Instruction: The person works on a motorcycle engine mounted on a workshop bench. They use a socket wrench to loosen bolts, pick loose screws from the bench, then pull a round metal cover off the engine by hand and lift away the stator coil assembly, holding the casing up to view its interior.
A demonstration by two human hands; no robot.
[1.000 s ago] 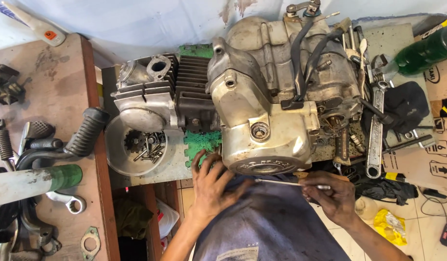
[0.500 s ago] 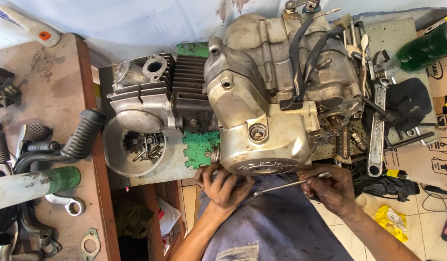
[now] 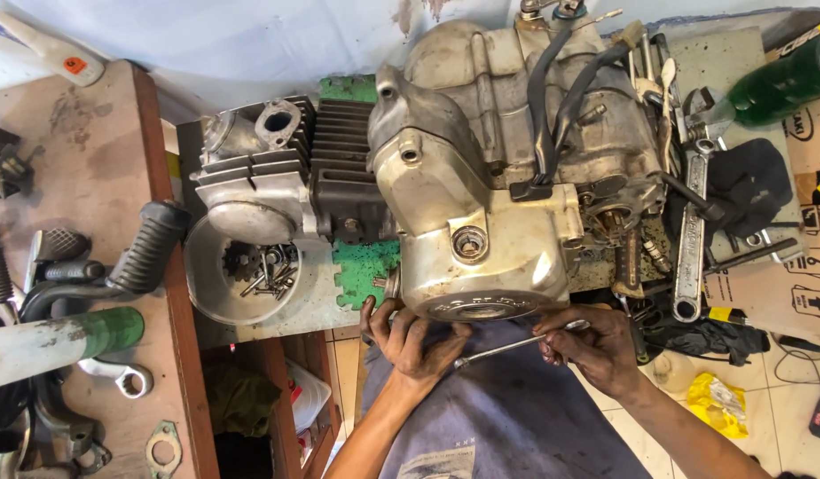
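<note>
Both hands have crept up to the engine's near rim since a second ago, and the rod has tilted from level to slanting up toward the right.

On the wooden bench (image 3: 90, 177) at left lie a black rubber grip (image 3: 148, 244), a green-banded tube (image 3: 64, 341) and a spanner (image 3: 117, 380) near its front edge. Just right of that bench, a round metal dish (image 3: 216, 302) holds a small sprocket (image 3: 237, 262) and a heap of loose bolts (image 3: 270, 277).

Dull silver and grimy, the engine (image 3: 481, 177) lies on its side across the middle stand, finned cylinder to the left and a rounded side cover (image 3: 490, 257) toward the person. Black hoses run over its top.

Under the cover's near-left edge, the left hand (image 3: 410, 341) has its fingers curled loosely against the metal, gripping nothing that shows. Beside it, the right hand (image 3: 596, 350) pinches the thin rod (image 3: 516, 344) between thumb and fingers, its free end pointing at the left hand.

Along the right edge lie a long ring spanner (image 3: 691, 248), a black rag (image 3: 751, 182) and a green bottle (image 3: 778, 89).
</note>
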